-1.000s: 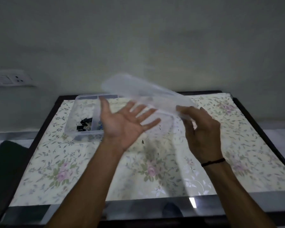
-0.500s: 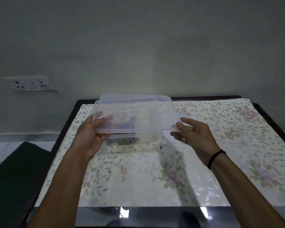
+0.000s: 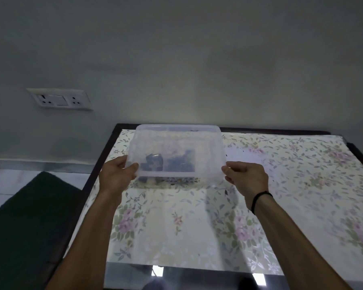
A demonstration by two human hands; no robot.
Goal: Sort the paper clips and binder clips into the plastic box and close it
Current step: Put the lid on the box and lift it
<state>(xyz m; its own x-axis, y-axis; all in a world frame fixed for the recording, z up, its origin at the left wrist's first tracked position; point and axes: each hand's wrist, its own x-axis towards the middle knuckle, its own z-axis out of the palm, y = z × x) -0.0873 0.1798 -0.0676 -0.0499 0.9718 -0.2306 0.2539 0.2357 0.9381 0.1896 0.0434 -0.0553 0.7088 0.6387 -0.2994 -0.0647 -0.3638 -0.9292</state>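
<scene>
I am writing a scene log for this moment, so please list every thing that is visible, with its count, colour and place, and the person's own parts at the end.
lid: one, clear plastic, held tilted above the box at the far left of the table
plastic box: one, clear, on the cloth under the lid, mostly hidden
clips: dark cluster seen through the lid, count cannot be told
tablecloth: one, cream with pink flowers, covering the table
table: one, dark frame, against the wall
socket plate: one, white, on the wall at left
mat: one, dark green, on the floor at left
wristband: one, black, on the right wrist
left hand: grips the lid's left edge
right hand: grips the lid's right edge
</scene>
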